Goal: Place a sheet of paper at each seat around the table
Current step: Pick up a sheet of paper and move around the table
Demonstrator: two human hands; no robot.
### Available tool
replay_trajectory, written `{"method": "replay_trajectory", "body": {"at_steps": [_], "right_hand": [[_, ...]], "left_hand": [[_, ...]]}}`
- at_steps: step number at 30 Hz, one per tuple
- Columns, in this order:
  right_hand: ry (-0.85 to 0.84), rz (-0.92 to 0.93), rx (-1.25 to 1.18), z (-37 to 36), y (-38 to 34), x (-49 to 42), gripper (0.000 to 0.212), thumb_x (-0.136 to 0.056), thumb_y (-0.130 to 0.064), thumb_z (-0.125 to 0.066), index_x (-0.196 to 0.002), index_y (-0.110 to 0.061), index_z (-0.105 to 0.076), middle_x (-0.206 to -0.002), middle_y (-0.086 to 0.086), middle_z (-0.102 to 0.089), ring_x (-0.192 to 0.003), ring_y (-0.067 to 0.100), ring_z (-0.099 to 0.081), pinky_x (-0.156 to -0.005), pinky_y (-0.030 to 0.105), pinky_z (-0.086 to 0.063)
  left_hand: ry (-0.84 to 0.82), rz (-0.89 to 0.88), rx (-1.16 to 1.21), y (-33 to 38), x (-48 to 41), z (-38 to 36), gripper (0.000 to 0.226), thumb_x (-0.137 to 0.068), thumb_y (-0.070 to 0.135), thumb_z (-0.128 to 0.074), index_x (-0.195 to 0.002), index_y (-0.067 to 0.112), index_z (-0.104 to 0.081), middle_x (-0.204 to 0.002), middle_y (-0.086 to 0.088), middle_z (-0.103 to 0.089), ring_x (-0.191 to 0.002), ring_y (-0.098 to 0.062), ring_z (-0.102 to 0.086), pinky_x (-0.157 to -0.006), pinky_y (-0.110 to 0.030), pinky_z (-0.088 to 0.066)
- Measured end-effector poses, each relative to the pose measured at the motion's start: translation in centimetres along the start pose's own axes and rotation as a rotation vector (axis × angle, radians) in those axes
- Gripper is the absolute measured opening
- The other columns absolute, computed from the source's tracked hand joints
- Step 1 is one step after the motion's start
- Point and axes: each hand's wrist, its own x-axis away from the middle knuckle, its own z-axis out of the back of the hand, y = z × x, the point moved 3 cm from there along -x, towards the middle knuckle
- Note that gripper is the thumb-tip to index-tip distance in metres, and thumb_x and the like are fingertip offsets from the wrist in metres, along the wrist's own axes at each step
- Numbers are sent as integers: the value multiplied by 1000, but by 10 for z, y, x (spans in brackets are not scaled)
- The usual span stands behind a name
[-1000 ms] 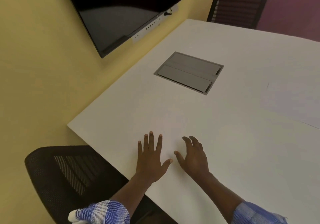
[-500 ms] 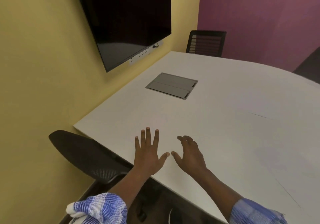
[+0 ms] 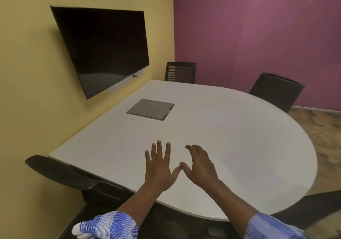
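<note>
Lower left of frame: black chair (image 3: pixel 60 172), back tucked against near edge of white table (image 3: pixel 110 146). Upper left: dark wall screen (image 3: pixel 103 48) on yellow wall, tilted in view. Left of centre: grey hatch (image 3: pixel 150 109) set flush in table. Bottom centre: left hand (image 3: pixel 158 166), palm down over near edge of table, fingers (image 3: pixel 159 150) straight and spread wide, holding nothing; blue striped sleeve (image 3: pixel 110 224) at bottom edge. Top centre, far side of table: mesh-back chair (image 3: pixel 180 72). Just right of left hand: right hand (image 3: pixel 201 166), palm down, fingers loosely bent, holding nothing; thumb tips of both hands meeting. Any sheet under hands: cannot tell, white on white. Centre right: faint sheet (image 3: pixel 215 117), flat on table, only one corner edge showing. Right of right hand: sheet of paper (image 3: pixel 262 166), flat on table, marked by thin slanted edge line, near rounded rim. Upper right: dark chair (image 3: pixel 275 91) against purple wall. Lower right corner: blurred chair (image 3: pixel 317 207) at table rim.
</note>
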Motion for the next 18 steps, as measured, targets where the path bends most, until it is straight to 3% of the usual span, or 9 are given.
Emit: {"method": "replay_trajectory", "body": {"at_steps": [9, 18], "right_hand": [[100, -88, 16, 84, 96, 68, 65, -94, -49, -59, -151, -28, -34, -158, -1, -36, -145, 19, -34, -107, 40, -46], [198, -107, 48, 180, 221, 150, 66, -91, -56, -59, -147, -34, -35, -154, -6, -40, -140, 17, -39, -102, 40, -48]], "left_hand": [[-10, -59, 32, 121, 23, 1, 93, -84, 82, -13, -144, 31, 37, -162, -10, 31, -152, -34, 22, -123, -58, 6], [22, -123, 95, 299, 66, 16, 96, -86, 81, -16, -154, 27, 24, -164, -12, 25, -153, -34, 19, -123, -57, 4]]}}
